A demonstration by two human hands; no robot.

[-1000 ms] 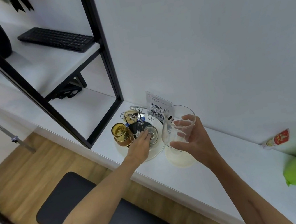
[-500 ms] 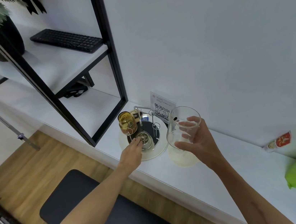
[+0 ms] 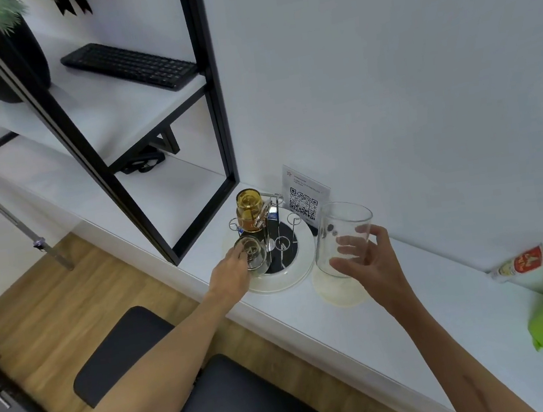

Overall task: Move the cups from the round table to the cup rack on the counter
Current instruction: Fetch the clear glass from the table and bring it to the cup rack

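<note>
step: we're loading the cup rack (image 3: pixel 269 240) on the white surface (image 3: pixel 396 296), far side by the wall.
left hand (image 3: pixel 229 273): grip pinching a small clear cup (image 3: pixel 252 251) on a near-left peg.
right hand (image 3: pixel 370 262): fingers wrapped around a big glass (image 3: pixel 341 234), just right of the rack.
amber cup (image 3: pixel 249 208): already hung, far left.
next: we'd say let go of the small cup, then find the glass a free peg.

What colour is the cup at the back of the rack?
Amber, see-through; the cup hangs mouth-down on the rack. Head view, the only one.
</note>
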